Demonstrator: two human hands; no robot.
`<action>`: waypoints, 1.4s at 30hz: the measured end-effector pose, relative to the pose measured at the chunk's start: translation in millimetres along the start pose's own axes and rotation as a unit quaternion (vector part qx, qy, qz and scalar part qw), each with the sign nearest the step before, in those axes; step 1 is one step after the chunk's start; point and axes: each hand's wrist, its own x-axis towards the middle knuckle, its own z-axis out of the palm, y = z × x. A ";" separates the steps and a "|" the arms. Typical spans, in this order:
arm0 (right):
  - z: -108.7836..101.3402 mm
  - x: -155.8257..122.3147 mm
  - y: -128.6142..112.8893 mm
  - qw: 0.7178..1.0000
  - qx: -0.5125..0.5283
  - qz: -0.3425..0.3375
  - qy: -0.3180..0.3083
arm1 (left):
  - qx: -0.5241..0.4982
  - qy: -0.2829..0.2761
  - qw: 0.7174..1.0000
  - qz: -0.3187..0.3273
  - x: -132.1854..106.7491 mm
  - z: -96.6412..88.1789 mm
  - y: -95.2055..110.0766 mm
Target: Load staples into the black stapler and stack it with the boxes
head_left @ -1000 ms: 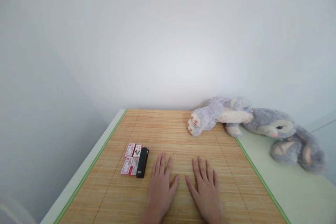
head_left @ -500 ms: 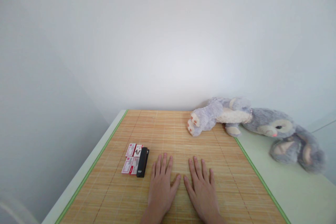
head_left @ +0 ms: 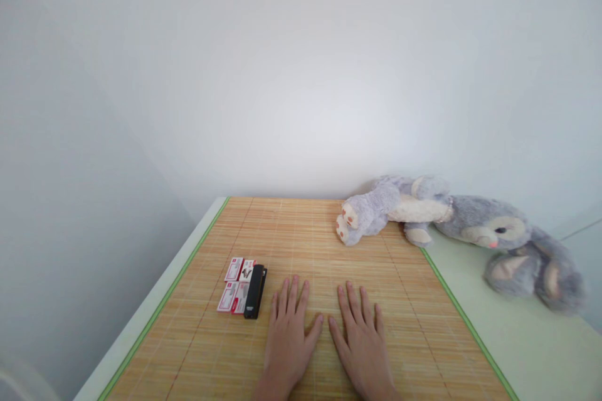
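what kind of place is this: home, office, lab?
Probably a room at home, though I can't be sure: a table against a bare wall, a bamboo mat over it, a plush rabbit lying at the right, and a stapler with staple boxes just left of the left hand.

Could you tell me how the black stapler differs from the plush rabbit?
The stapler is small, black and hard-edged; the plush rabbit is large, grey and soft. The stapler lies on the bamboo mat near the left hand; the rabbit sprawls across the mat's right edge. Neither is touched.
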 end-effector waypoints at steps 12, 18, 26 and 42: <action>-4.3 1.4 -0.6 1.000 0.007 0.002 -0.013 | 0.001 -0.001 1.000 0.002 0.7 -3.2 1.1; -6.1 1.7 -1.8 1.000 0.004 0.008 -0.025 | -0.003 -0.004 1.000 0.002 0.2 -2.5 1.0; -4.5 1.1 -1.1 1.000 0.010 0.004 -0.019 | 0.003 -0.004 1.000 0.008 -0.9 -1.2 -0.8; 1.1 1.7 1.4 1.000 0.005 0.007 -0.004 | -0.005 0.003 1.000 0.001 0.1 -2.2 1.0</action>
